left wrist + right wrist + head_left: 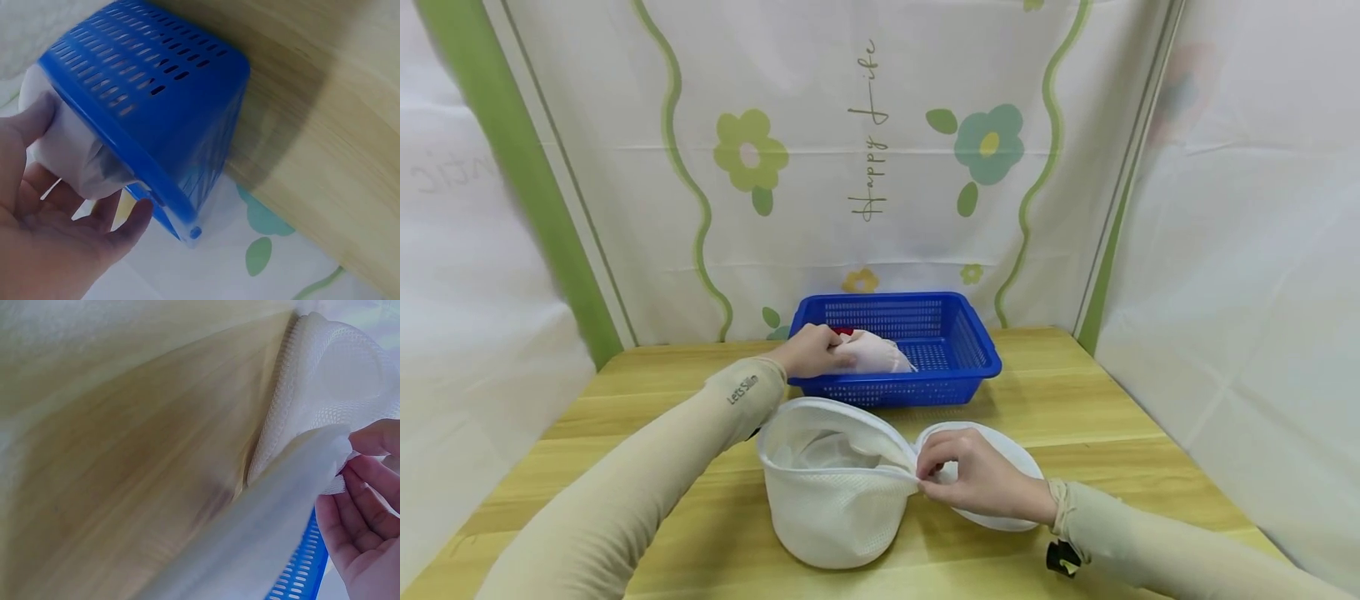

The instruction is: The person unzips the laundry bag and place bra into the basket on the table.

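Observation:
My left hand [815, 351] reaches over the near left rim of the blue basket [981, 371]. Its thumb and fingers grip a pale pink bra [874, 353] with a rounded cup and a lacy edge. In the left wrist view the bra [69, 140] overlaps the basket rim, thumb on one side and fingers beneath. A white mesh laundry bag [835, 521] stands upright in front, its mouth open and its round lid [1018, 457] folded out to the right. My right hand [973, 473] pinches the bag's edge where lid and body meet.
Something red [844, 331] lies in the basket beside the left fingers. Basket and bag stand on a wood-grain table [700, 517]. A white curtain [820, 233] with printed flowers hangs behind, and white sheets flank both sides.

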`<move>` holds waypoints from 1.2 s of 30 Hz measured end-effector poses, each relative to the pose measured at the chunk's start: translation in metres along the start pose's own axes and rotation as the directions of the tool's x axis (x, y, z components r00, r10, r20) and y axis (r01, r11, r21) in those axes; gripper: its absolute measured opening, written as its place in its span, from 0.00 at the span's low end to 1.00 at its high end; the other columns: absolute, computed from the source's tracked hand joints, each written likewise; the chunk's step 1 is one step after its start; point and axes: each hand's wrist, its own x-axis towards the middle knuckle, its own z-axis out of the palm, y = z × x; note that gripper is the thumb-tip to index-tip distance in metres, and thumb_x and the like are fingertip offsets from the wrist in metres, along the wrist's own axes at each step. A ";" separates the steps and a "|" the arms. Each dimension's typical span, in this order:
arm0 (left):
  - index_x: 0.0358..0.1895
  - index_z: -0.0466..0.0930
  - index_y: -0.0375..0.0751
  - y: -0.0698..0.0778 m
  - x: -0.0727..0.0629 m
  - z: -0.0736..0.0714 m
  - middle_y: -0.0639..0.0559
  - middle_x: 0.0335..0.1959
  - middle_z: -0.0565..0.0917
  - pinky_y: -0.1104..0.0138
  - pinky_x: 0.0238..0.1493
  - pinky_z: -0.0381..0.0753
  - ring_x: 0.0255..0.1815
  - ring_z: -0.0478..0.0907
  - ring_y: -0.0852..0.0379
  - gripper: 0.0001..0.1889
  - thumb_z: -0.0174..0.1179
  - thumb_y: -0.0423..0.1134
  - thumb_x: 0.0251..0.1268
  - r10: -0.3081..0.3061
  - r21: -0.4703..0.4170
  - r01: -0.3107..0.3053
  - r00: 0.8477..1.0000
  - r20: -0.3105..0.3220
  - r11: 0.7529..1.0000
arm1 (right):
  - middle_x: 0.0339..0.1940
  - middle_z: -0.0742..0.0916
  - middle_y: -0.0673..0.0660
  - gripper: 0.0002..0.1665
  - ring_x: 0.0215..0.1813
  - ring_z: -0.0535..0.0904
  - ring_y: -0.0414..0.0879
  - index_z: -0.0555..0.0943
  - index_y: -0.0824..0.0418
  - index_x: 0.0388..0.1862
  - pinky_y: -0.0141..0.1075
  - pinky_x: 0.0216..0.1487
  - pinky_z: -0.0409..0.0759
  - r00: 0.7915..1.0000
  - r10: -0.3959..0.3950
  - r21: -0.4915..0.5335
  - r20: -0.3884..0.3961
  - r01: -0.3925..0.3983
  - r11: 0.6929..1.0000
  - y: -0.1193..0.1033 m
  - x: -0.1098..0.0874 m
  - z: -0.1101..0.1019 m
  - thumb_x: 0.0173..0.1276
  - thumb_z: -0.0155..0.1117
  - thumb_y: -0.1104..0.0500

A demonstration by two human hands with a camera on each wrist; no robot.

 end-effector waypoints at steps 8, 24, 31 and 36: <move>0.54 0.80 0.31 0.008 0.002 -0.003 0.44 0.44 0.83 0.61 0.48 0.77 0.46 0.79 0.50 0.25 0.63 0.51 0.66 -0.068 0.059 0.063 0.994 0.081 0.996 | 0.29 0.83 0.46 0.12 0.31 0.79 0.41 0.84 0.53 0.29 0.33 0.31 0.80 0.999 -0.035 0.004 -0.007 0.035 0.999 0.000 0.002 0.001 0.54 0.71 0.70; 0.70 0.62 0.27 0.016 -0.005 -0.013 0.33 0.68 0.67 0.43 0.71 0.53 0.71 0.56 0.32 0.36 0.54 0.53 0.72 -0.113 0.067 0.113 0.994 -0.007 0.991 | 0.29 0.83 0.44 0.11 0.32 0.78 0.39 0.84 0.53 0.28 0.31 0.32 0.79 1.000 -0.024 -0.030 -0.015 0.024 0.999 -0.001 0.002 -0.002 0.54 0.72 0.70; 0.73 0.57 0.30 0.020 -0.013 -0.018 0.34 0.72 0.62 0.41 0.71 0.50 0.73 0.53 0.32 0.40 0.55 0.57 0.70 -0.142 0.000 0.142 0.989 -0.045 0.990 | 0.30 0.83 0.45 0.11 0.31 0.78 0.39 0.84 0.54 0.29 0.35 0.30 0.81 1.000 -0.013 -0.022 -0.009 0.013 1.000 -0.002 0.000 -0.003 0.54 0.72 0.70; 0.73 0.58 0.30 0.027 -0.024 -0.023 0.35 0.72 0.63 0.41 0.71 0.49 0.72 0.53 0.33 0.39 0.54 0.57 0.71 -0.127 0.009 0.128 0.990 -0.063 0.992 | 0.30 0.84 0.44 0.11 0.32 0.79 0.39 0.84 0.53 0.29 0.33 0.32 0.80 1.000 -0.009 -0.028 -0.005 0.009 1.000 -0.003 0.001 -0.003 0.55 0.72 0.69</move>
